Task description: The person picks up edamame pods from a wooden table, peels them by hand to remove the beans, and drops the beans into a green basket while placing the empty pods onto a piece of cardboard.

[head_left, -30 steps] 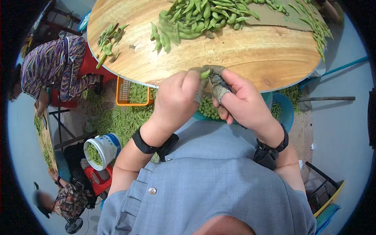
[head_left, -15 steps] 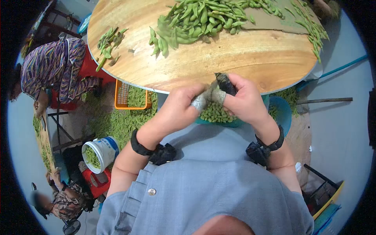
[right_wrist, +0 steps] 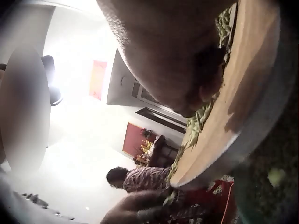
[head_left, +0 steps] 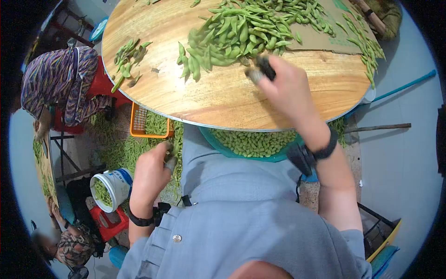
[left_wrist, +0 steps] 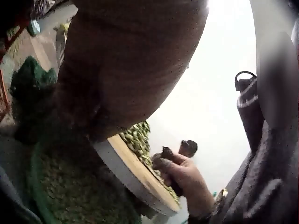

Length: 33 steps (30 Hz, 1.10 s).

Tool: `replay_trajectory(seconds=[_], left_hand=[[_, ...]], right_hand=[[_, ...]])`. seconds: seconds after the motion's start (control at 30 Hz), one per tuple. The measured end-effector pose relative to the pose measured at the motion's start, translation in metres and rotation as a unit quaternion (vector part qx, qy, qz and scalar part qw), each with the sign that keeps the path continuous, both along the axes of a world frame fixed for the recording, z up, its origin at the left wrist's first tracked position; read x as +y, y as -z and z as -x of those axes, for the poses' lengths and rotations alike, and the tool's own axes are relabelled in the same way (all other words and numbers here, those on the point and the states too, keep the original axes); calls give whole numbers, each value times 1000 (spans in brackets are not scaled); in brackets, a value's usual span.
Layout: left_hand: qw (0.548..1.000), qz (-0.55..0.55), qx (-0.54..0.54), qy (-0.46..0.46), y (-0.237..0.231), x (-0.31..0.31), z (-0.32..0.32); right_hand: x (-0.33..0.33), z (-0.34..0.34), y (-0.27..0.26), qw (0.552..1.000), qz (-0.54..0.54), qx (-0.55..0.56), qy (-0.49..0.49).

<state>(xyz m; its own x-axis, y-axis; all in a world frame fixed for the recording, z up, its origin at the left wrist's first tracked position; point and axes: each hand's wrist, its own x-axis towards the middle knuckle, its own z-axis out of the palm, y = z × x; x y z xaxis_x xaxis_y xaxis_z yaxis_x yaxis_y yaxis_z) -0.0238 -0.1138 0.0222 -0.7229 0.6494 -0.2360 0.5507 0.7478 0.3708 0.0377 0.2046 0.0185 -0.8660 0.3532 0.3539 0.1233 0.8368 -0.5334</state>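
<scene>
In the head view, my left hand [head_left: 151, 173] is low at the left above pods on the floor, fingers curled, with coverings on some fingertips. A green pod [right_wrist: 169, 198] shows at its fingertips in the right wrist view. My right hand [head_left: 288, 88] reaches over the round wooden table [head_left: 204, 104], blurred, its dark-covered fingertips apart just below the heap of green pods [head_left: 241, 32]; nothing shows between them. A teal basin [head_left: 274, 159] of shelled beans [head_left: 251, 143] is under the table's near edge.
An orange basket [head_left: 149, 135] and a white bucket [head_left: 121, 183] hold pods at the left. Loose pods [head_left: 118, 144] cover the floor there. Two people are at the left beside another table; another person's arm [head_left: 374, 18] is at the far right.
My hands have parted: the left moved left and down, the right up over the table towards the heap. The basin of beans is more exposed.
</scene>
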Motion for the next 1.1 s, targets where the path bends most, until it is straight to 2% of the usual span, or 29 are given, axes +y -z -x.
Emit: replay_trajectory(seconds=[0.03,0.1,0.13,0.2,0.27,0.33,0.37,0.43,0.47,0.5,0.53,0.57,0.6,0.67,0.7,0.73,0.77,0.8,0.83,0.87,0.9,0.93,1.0,1.1], left_hand=[[1000,0,0,1,2,-5,-1],[993,99,71,0,2,-12,0],[992,99,73,-1,0,-9,1],[993,-95,67,-10,-4,9,1],[981,-196,-6,18,-7,32,2],[951,-289,-84,72,-2,60,4],[931,-329,-132,93,1,77,4],[894,-363,-252,76,6,108,3],[893,-363,-254,77,5,120,0],[826,-386,-410,0,4,131,-3],[731,-396,-550,-78,3,138,-3],[668,-415,-614,-67,15,139,2],[670,-412,-614,-66,11,141,0],[624,-479,-608,-107,3,146,-7],[624,-478,-608,-108,6,145,-6],[674,-495,-537,-108,11,141,-3],[719,-509,-461,-109,14,137,0],[719,-506,-462,-113,14,131,2],[762,-456,-453,-79,14,124,4],[800,-404,-441,-43,13,121,4],[790,-395,-466,-52,12,120,1],[791,-392,-467,-52,12,119,-1],[793,-401,-456,-47,12,121,-5],[796,-395,-459,-16,9,124,-6]], right_hand=[[8,17,6,1000,0,0,1],[17,42,19,992,-120,18,43],[17,43,19,992,-119,20,43],[15,41,15,986,-160,6,49],[6,24,4,989,-136,15,55],[1,5,2,995,-55,55,69],[-7,-5,1,995,-58,52,70],[-26,-27,-1,971,184,140,55],[-33,-35,3,972,184,139,56],[-40,-43,10,960,227,163,28],[-46,-48,15,944,270,188,-1],[-49,-53,16,957,224,184,-14],[-51,-54,18,956,226,185,-12],[-53,-57,23,979,160,123,-23],[-53,-58,27,971,209,103,-45],[-53,-58,25,971,210,103,-46],[-53,-58,20,961,256,94,-46],[-53,-58,15,948,303,82,-43],[-52,-60,10,947,307,81,-42],[-48,-61,4,923,378,31,-63],[-45,-63,-2,891,445,-18,-84],[-45,-64,-8,891,447,-17,-82],[-43,-66,-15,828,545,-82,-104],[-43,-69,-11,812,567,-71,-117]])
